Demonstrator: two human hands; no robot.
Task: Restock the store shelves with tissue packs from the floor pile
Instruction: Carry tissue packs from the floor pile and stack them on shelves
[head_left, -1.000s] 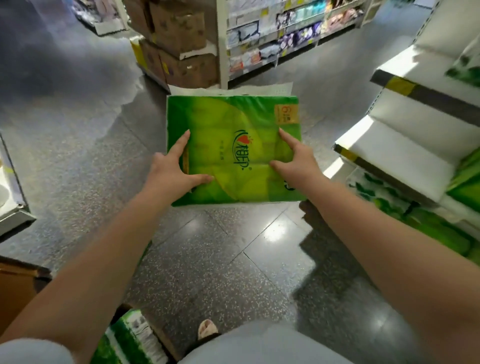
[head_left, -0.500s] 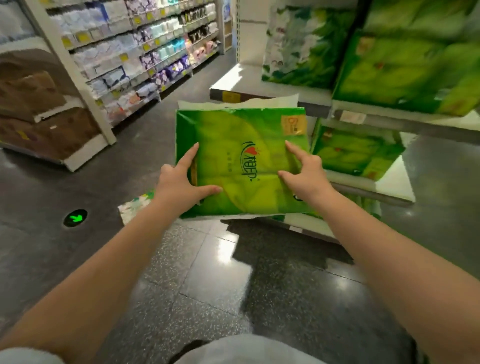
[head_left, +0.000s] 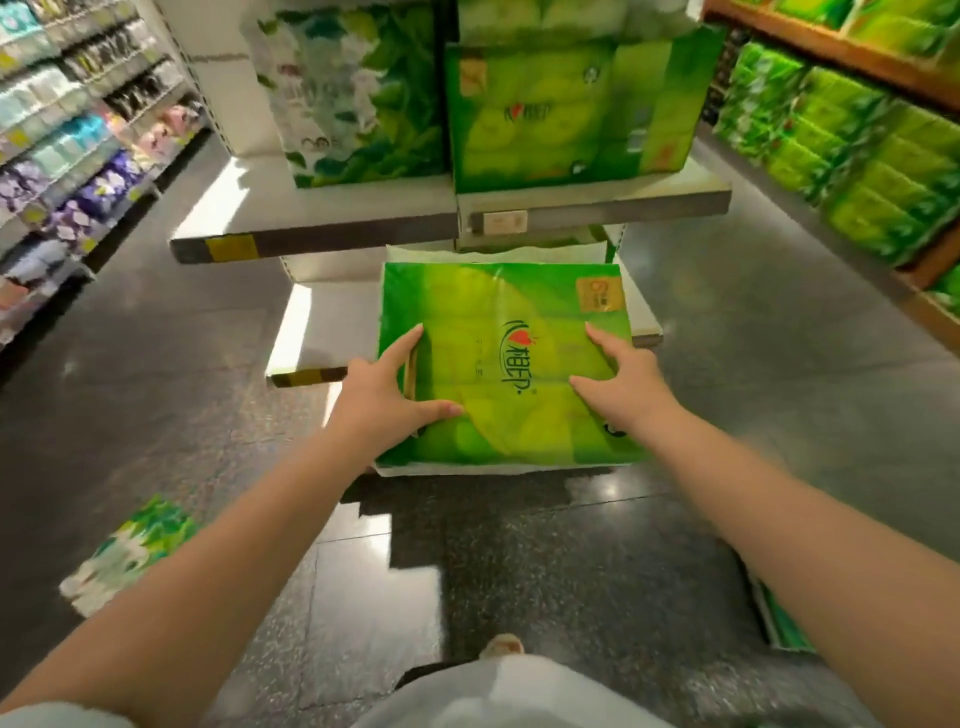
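Observation:
I carry a flat green tissue pack (head_left: 498, 317) with a red-and-black logo out in front of me. My left hand (head_left: 384, 395) grips its left edge, thumb on top, and my right hand (head_left: 623, 384) grips its right edge the same way. The pack hangs over the front of a low white shelf (head_left: 311, 332) of the end display. Above it an upper shelf (head_left: 332, 208) carries a leaf-print pack (head_left: 358, 93) and a large green pack (head_left: 561, 114).
Stacked green packs (head_left: 852, 156) fill the wooden shelving on the right. A leaf-print pack (head_left: 135, 551) lies on the dark tiled floor at lower left, another green pack (head_left: 779, 618) at lower right. An aisle of small goods (head_left: 78, 140) runs along the left.
The view has swung round from the open floor to face the end display. I have come closer, and the pack now hangs over the low shelf. Both hands keep the same hold.

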